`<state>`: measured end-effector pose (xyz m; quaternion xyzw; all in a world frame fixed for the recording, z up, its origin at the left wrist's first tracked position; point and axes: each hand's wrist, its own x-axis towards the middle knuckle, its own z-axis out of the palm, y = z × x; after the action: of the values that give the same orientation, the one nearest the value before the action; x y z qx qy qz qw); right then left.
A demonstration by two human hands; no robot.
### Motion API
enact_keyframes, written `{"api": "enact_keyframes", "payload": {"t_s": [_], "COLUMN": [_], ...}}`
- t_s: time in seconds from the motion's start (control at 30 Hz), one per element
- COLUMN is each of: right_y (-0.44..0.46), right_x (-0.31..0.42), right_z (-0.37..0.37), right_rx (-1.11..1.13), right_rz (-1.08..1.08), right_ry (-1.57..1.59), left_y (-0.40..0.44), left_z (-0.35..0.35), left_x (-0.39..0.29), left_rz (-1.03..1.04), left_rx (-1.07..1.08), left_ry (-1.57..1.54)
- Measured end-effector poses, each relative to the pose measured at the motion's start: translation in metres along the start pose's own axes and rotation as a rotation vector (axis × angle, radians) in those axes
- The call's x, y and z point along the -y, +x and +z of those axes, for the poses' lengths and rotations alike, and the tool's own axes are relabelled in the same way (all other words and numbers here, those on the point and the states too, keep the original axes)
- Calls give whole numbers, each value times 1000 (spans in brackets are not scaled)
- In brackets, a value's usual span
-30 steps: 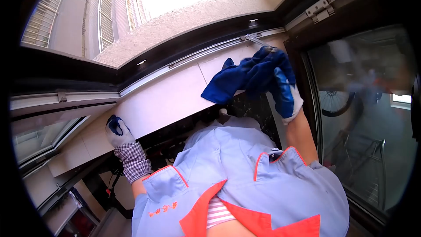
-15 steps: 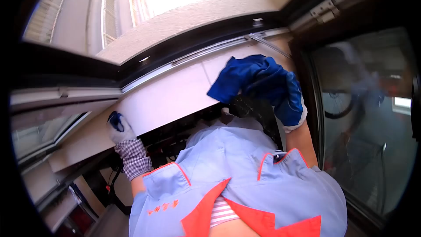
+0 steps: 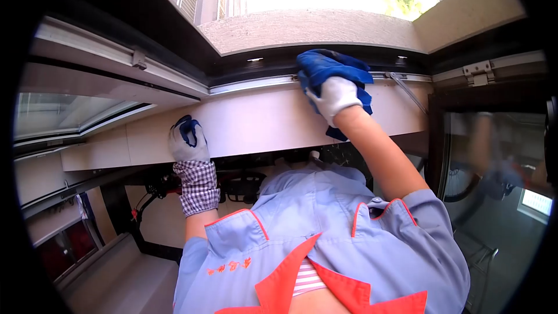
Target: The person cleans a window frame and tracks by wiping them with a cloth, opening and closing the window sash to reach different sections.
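A blue cloth (image 3: 328, 65) lies bunched over the metal window track (image 3: 256, 85), with my right hand (image 3: 337, 97) closed on it from above. That hand wears a white and blue glove. At the left, my left hand (image 3: 189, 139), in a similar glove with a checked sleeve cover, rests at the front edge of the pale sill (image 3: 256, 119). Its fingers are curled, and whatever they may hold is hidden.
An open window sash (image 3: 104, 58) stands at the left, and a dark-framed glass pane (image 3: 500, 197) at the right. A metal stay arm (image 3: 410, 92) crosses the sill's right end. Below the sill is a bicycle (image 3: 238, 186). An outer ledge (image 3: 314, 26) runs beyond the frame.
My right hand has moved left and forward with the cloth, from above the sill onto the window track. The view has turned, and my left hand stays at the sill edge.
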<state>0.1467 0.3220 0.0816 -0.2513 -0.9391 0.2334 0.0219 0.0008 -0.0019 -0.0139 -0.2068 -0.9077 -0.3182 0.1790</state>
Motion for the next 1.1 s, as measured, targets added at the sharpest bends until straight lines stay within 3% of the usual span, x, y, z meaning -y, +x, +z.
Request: {"api": "enact_keyframes", "payload": {"t_s": [0.07, 0.1, 0.27, 0.33, 0.4, 0.47, 0.67, 0.73, 0.8, 0.93, 1.03, 1.1], "right_y": [25, 32, 32, 21, 15, 10, 24, 24, 27, 31, 29, 29], "right_x": [-8, -8, -22, -34, -67, -81, -64, -57, -37, -35, -35, -71], "right_z": [27, 30, 0, -15, -18, -27, -11, -5, 4, 23, 9, 20], "right_rx": [-169, -189, -54, -115, -313, -420, -178, -236, -144, -246, -157, -237], "right_rz": [-287, -310, -182, -120, -245, -196, 127, 30, 16, -106, -99, 21], "right_ry": [-235, -200, -325, -354, -279, -225, -501, -515, -492, -435, -398, -44], "left_y": [1, 1, 2, 0, -1, -1, 2, 2, 2, 2, 0, -1], "left_z": [1, 0, 0, 0, 3, 1, -1, -2, -2, -1, 1, 1], "left_x": [1, -1, -1, 0, 2, -4, -7, -9, -11, -3, 0, 1], "left_rz": [17, -5, -4, -19, -34, -76, -46, -40, -33, -47, -37, -28], "left_rx": [-6, 6, 13, 13, 3, 12, 9, 14, 23, 25, 14, 12], "left_ry": [40, 28, 13, -12, -65, -11, 93, 103, 109, 51, 63, 87]}}
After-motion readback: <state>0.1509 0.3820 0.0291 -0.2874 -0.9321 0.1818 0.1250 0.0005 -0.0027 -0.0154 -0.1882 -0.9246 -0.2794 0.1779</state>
